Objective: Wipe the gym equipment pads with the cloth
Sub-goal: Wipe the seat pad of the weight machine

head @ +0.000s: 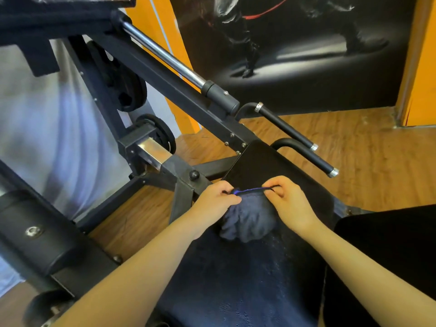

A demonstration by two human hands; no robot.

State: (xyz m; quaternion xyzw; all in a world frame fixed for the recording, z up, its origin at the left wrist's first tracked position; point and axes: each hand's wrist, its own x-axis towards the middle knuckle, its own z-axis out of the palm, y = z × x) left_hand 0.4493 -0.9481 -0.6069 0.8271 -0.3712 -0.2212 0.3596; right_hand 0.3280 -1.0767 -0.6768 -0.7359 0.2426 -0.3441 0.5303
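On the dark pad (pixel 236 279), near its far end: cloth (pixel 250 218), bunched, dark blue, bright blue hem stretched taut along the top. Pinched at the hem's left end by left hand (pixel 215 199), thumb and fingers closed on the edge. Pinched at the right end by right hand (pixel 289 199), fingertips curled round the hem. Both grips narrow, on the cloth alone; rest of the cloth slumped in folds against the pad.

Judged as a spreading or refolding step, not a wiping stroke. Faint speckling or sheen across the near part of the pad, perhaps damp from wiping, perhaps only surface grain and glare; cannot tell. Far end of the pad beyond the cloth matte, no clear sign either way. Probably early or midway, with most surfaces left.

Other pads in reach: roller pad (pixel 35 232) at the lower left, second pad (pixel 389 256) at the right, neither touched by cloth now.

Outward: black frame (pixel 165 79) with chrome rod (pixel 162 53), two handles (pixel 304 147) beyond the pad, weight plates (pixel 127 90) behind, wooden floor (pixel 354 149), poster (pixel 295 43) on an orange wall.

Hidden or unclear: underside of the cloth, pad under the forearms, near edge of the pad cut off by the picture, left background blurred, poster figure cropped.
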